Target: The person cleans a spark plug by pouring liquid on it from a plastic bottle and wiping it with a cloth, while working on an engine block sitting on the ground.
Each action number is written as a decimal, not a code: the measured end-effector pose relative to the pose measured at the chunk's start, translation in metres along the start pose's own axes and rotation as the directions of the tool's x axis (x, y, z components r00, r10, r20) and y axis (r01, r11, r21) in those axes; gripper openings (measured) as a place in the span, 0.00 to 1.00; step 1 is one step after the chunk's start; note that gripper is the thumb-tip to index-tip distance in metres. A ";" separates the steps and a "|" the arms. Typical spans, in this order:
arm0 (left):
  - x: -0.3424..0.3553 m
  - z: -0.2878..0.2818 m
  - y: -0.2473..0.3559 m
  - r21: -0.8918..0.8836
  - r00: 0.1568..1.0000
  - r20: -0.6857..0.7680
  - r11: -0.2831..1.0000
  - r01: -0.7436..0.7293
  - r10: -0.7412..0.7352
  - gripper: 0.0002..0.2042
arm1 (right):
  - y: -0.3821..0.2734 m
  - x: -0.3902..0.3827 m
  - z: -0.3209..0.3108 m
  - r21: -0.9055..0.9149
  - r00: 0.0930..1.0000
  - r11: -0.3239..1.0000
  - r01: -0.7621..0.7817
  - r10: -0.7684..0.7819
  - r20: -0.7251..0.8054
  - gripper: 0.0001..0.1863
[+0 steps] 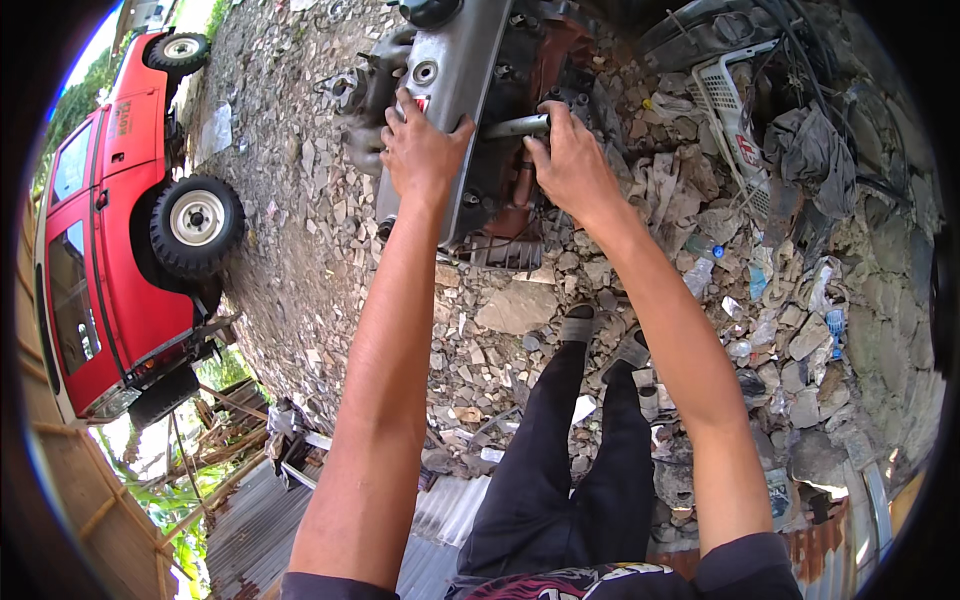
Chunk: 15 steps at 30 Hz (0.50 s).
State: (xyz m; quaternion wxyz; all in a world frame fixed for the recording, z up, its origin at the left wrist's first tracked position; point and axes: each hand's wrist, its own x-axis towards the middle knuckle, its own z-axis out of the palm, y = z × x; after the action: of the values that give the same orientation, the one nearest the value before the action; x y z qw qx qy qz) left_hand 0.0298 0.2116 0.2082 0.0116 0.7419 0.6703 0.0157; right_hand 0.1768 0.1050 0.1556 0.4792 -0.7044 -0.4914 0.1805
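A car engine [555, 60] stands on the stony ground ahead of me, with a long grey valve cover [455, 60] along its top. My left hand [420, 150] lies on that cover, fingers spread and holding nothing. A silver metal tube [515, 127] sticks out sideways from beside the cover. The thumb and fingers of my right hand [575, 165] close around its outer end. Where the tube's inner end meets the engine is hidden. A black cap [430, 10] sits at the cover's far end, and a metal manifold [365, 130] juts out on the left.
Rubble and broken stones [515, 305] cover the ground around my feet. On the right lie a white plastic grille [725, 90], a grey rag [815, 155] and litter against a stone wall [900, 300]. A red off-road vehicle [130, 180] is parked at left. Corrugated metal sheets [255, 530] lie nearby.
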 end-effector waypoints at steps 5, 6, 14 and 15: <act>-0.002 0.000 -0.011 0.036 1.000 -0.009 0.999 0.028 -0.027 0.51 | -0.029 0.015 -0.020 -0.288 0.863 0.932 -0.219 0.323 0.389 0.21; -0.001 0.000 -0.009 0.035 1.000 -0.007 0.999 0.026 -0.025 0.51 | -0.027 0.014 -0.020 -0.238 0.892 0.949 -0.207 0.284 0.353 0.20; 0.000 0.000 -0.007 0.004 1.000 -0.003 1.000 0.009 -0.009 0.52 | -0.012 -0.002 -0.007 -0.074 0.973 0.989 -0.125 0.137 0.187 0.26; 0.000 0.001 -0.008 0.004 1.000 -0.003 1.000 0.011 -0.011 0.52 | -0.016 0.001 -0.012 -0.142 0.955 0.978 -0.156 0.186 0.230 0.25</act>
State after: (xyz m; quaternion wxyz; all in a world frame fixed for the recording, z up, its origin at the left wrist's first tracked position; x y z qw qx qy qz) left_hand 0.0220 0.2120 0.2071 0.0091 0.7382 0.6744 0.0155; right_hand 0.1775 0.1015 0.1752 0.3543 -0.7450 -0.4935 0.2754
